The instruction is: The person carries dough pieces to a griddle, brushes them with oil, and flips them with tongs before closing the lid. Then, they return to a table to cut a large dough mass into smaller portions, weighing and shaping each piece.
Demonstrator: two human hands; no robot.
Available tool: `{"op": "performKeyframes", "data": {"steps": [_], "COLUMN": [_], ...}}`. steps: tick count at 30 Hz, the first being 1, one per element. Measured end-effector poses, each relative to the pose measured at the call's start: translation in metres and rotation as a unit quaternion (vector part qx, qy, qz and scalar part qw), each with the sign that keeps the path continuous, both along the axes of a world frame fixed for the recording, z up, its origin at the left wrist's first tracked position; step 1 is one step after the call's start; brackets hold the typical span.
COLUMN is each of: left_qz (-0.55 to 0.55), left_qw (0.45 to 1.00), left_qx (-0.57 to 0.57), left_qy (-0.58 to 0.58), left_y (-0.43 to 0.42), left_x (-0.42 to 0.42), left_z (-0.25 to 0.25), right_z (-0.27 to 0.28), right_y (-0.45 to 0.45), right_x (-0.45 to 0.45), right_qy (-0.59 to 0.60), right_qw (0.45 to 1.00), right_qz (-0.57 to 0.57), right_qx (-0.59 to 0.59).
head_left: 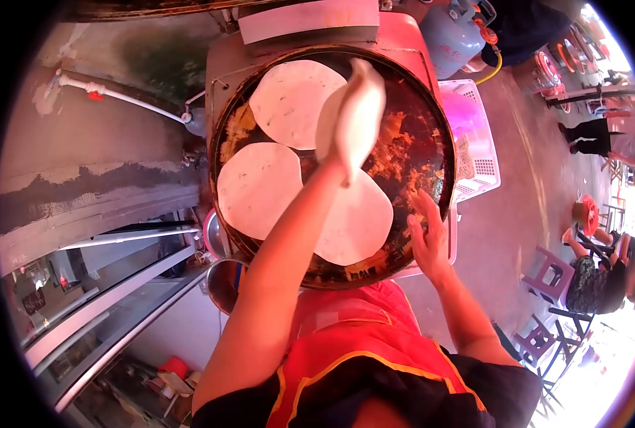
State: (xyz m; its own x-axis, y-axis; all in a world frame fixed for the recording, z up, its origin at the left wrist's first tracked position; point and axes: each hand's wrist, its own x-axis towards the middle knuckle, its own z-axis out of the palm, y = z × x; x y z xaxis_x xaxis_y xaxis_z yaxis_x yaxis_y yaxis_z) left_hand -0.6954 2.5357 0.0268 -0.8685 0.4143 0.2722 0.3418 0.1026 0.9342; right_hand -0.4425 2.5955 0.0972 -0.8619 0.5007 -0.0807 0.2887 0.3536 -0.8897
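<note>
On the big round griddle (442,150) lie several pale, flat rounds of dough: one flatbread (296,96) at the far left, another flatbread (257,189) at the near left, and a third flatbread (356,221) at the near middle. My left hand (344,162) reaches over the middle of the griddle, with a blurred flatbread (364,107) hanging on it and covering its fingers. Part of that flatbread spreads to the left, close to the griddle surface. By the griddle's right rim, my right hand (428,232) is held with its fingers apart and nothing in them.
A white plastic basket (487,143) stands right of the griddle, with a gas cylinder (449,39) behind it. Metal bowls (224,285) sit at the left near side. Purple stools (549,274) and seated people are farther right.
</note>
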Motion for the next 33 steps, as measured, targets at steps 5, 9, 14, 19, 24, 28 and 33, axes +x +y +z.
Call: {"op": "performKeyframes", "data": {"steps": [5,9,14,19,24,28,33], "left_qz": [-0.048,-0.066,-0.110,-0.121,-0.099,-0.095,-0.129], "left_qw": [0.954,0.908,0.868,0.835,0.847,0.851,0.865], "left_qx": [-0.284,-0.380,-0.425,-0.473,-0.471,-0.488,-0.443], "left_qy": [0.083,0.165,0.233,0.253,0.225,0.168,0.199], "left_y": [-0.011,-0.052,-0.059,-0.044,-0.025,-0.011,-0.029], "left_x": [0.058,0.056,0.049,0.047,0.069,0.089,0.076], "left_z": [-0.019,-0.019,-0.025,-0.039,-0.057,-0.050,-0.047], "right_z": [0.022,-0.037,-0.111,-0.138,-0.130,-0.130,-0.129], "right_y": [0.017,0.047,0.047,0.052,0.083,0.091,0.083], "right_x": [0.001,-0.061,-0.156,-0.172,-0.161,-0.147,-0.147], "right_qy": [0.002,0.019,-0.008,-0.035,-0.037,-0.060,-0.082], "right_qw": [1.000,0.984,0.941,0.907,0.894,0.888,0.883], "right_qz": [0.003,0.031,0.014,0.055,0.106,0.126,0.097], "right_qx": [0.028,0.172,0.339,0.416,0.433,0.438,0.452]}}
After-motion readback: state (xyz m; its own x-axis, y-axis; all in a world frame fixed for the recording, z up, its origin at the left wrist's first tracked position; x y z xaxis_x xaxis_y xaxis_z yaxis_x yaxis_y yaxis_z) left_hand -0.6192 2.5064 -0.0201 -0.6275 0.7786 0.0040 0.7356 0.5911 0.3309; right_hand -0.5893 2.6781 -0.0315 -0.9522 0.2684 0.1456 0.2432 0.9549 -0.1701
